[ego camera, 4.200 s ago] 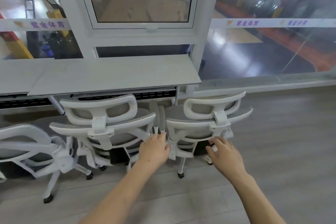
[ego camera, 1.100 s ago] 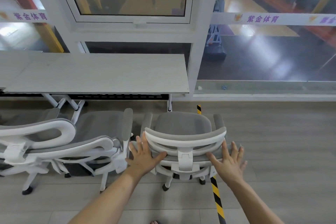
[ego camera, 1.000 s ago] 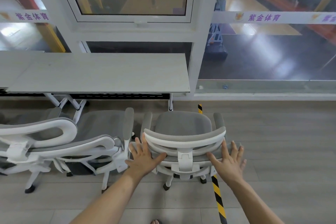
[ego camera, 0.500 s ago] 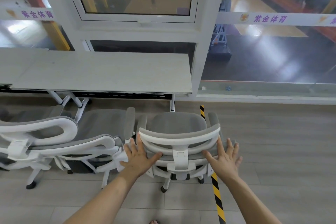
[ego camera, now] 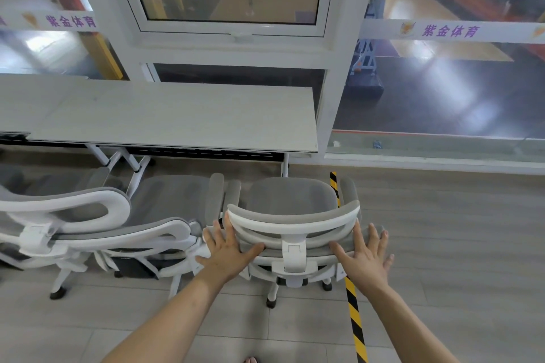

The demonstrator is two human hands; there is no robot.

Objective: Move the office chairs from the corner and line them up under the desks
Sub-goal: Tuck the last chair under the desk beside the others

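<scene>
Crowding end chair (ego camera: pixel 292 200), neighbour chair (ego camera: pixel 165 203), desk leg (ego camera: pixel 285 164)

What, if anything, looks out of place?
The right chair, pressed by the left hand and the right hand, stands in front of the desk, not under it, and reaches past the desk's right end, over the striped floor tape.

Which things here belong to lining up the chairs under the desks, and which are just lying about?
Job: office chair under both hands, neighbouring office chair, desk, left hand, right hand.
Just there: yellow-black floor tape, window frame, lettered banner strip.
</scene>
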